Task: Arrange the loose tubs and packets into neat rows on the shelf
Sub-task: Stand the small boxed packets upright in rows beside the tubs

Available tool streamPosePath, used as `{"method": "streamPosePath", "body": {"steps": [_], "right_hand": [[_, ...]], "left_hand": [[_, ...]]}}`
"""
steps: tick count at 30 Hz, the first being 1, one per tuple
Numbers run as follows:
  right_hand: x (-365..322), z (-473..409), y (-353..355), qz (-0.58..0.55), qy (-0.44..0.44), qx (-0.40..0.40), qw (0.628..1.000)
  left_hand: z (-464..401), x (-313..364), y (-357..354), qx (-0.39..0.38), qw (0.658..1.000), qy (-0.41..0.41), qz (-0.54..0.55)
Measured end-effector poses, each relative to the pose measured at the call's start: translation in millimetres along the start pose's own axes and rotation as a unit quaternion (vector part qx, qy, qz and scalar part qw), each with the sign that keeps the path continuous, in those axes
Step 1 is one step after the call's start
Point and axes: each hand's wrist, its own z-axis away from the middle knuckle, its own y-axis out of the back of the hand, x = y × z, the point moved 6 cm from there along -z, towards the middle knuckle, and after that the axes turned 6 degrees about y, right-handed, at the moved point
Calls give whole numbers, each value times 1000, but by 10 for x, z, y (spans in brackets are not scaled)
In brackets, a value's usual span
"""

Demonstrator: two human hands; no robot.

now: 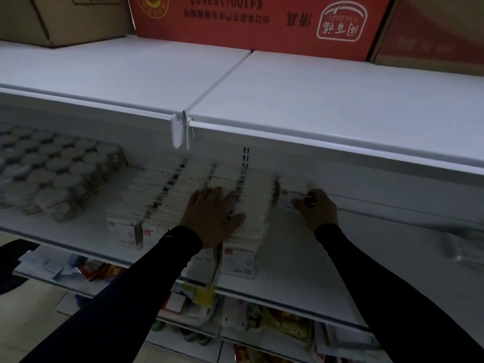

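On the white metal middle shelf point(301, 258), rows of flat white plastic packets with red corner labels point(183, 203) are stood on edge, running from the shelf's front lip back toward 12 o'clock. The left hand point(213, 218) is laid flat on top of these rows, fingers straight and spread, palm pressed on the packet tops near the centre of the view. A front white packet with a red label and barcode point(239, 260) is seen upright at the lip, at 6 o'clock from that hand.

At 3 o'clock from the left hand, the right hand point(318, 209) is curled round a single white packet with a red printed strip point(290, 196), which is pinched between thumb and fingers at the far end of the rightmost row (its back edge is blurred). Both forearms are covered by dark long sleeves point(146, 292).

At 9 o'clock, a block of round tubs with grey lids point(52, 174) is packed in tight rows on the same shelf, well apart from the hands. The white upper shelf point(340, 100) is seen above, carrying a red cardboard carton with white printing point(262, 19) at 12 o'clock and a brown cardboard box point(60, 17) at 10 o'clock. Below, at 6 o'clock, colourful snack packets point(285, 323) are lying on a lower shelf, their details being too dim to tell.
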Motion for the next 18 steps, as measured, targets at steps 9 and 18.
{"method": "streamPosePath", "body": {"steps": [9, 18], "right_hand": [[-8, 137, 230, 18, 7, 10, 1000], [-289, 849, 929, 136, 186, 68, 971]], "left_hand": [[-18, -8, 73, 14, 1000, -9, 5], [125, 518, 372, 84, 980, -164, 73]]}}
